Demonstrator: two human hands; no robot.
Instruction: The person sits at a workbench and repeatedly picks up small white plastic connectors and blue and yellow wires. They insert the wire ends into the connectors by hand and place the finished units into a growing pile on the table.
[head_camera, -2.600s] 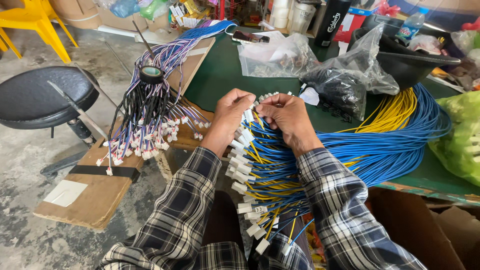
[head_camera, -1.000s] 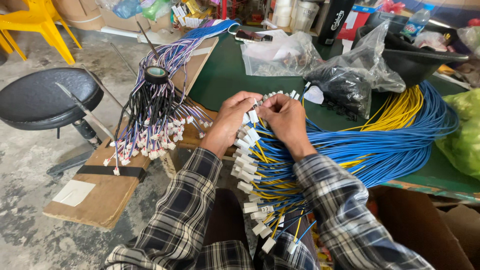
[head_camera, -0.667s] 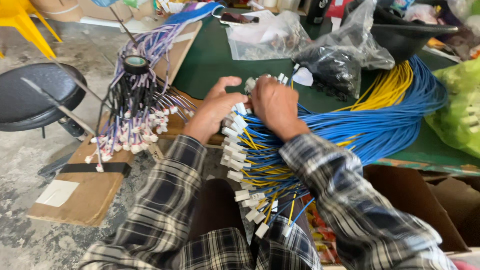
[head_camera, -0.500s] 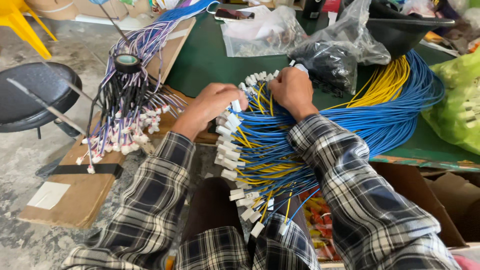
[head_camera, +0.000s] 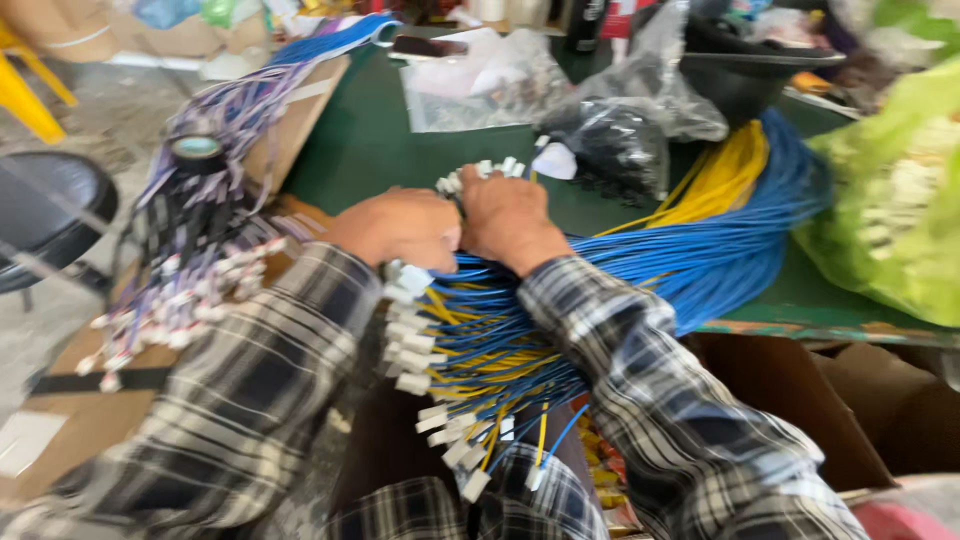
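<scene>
Motion blur smears the whole view. The fingers (head_camera: 452, 236) of both hands are buried among white connectors (head_camera: 478, 172), grip unreadable. The green bag (head_camera: 895, 190) and black stool (head_camera: 40, 215) run off the edges.

Both forearms, in checked sleeves, come up from the lower edge of the view and converge toward the near edge of the bench. The left hand (head_camera: 400, 228) lies back up, knuckles toward the right, its fingers curled under and hidden. The right hand (head_camera: 510, 215) sits just beside it, touching or nearly so, also back up, wrist bent slightly and fingers folded down and forward. Both hands are closed in a grip. Motion blur softens the view, so single fingertips cannot be told apart.
</scene>
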